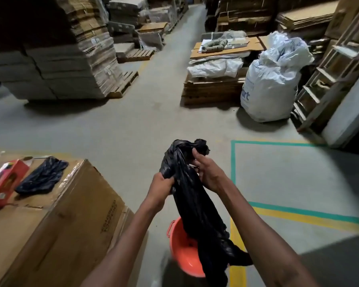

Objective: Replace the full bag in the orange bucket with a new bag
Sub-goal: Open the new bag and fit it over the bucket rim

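The left hand (161,186) and right hand (208,170) are gripping the bunched neck of the black bag (195,208) above the near orange bucket (182,251), apparently tying it; next likely needs the folded bag (42,176) lying left.

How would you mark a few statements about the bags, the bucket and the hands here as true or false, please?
1. Both the left hand and the right hand grip the black bag. True.
2. The orange bucket stands on top of the cardboard box. False: it stands on the floor beside the box.
3. A folded bag lies on the cardboard box next to a red box. True.
4. The white sack sits inside the orange bucket. False: it stands on the floor farther back, near the ladder.
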